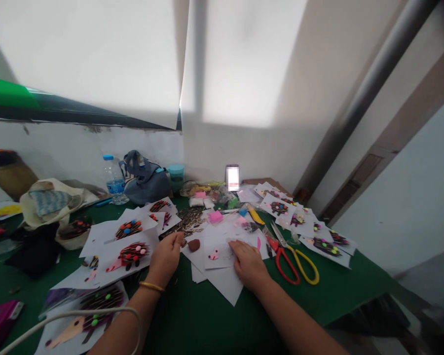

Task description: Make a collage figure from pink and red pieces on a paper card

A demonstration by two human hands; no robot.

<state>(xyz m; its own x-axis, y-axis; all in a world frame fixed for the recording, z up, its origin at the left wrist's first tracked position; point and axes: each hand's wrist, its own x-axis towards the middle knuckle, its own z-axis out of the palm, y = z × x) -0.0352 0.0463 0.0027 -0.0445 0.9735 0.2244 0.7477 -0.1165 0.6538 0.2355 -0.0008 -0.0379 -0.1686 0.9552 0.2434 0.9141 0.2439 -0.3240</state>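
Under the right hand, paper; leftward, a container of dark pieces.

Shows smooth, matt white paper in card and spread card stack; fuzzy finish on pompoms. Looks rough, wood-like across brown sticks. Shiny plastic for handles of red scissors and yellow scissors, smooth metal for blades. Matt, cloth-like green over counter. Clear, glossy plastic in bottle. Soft blue cloth for handbag. Gold-coloured, metallic look on bracelet. Smooth, matt cloth in curtain; chipped paint on wall.
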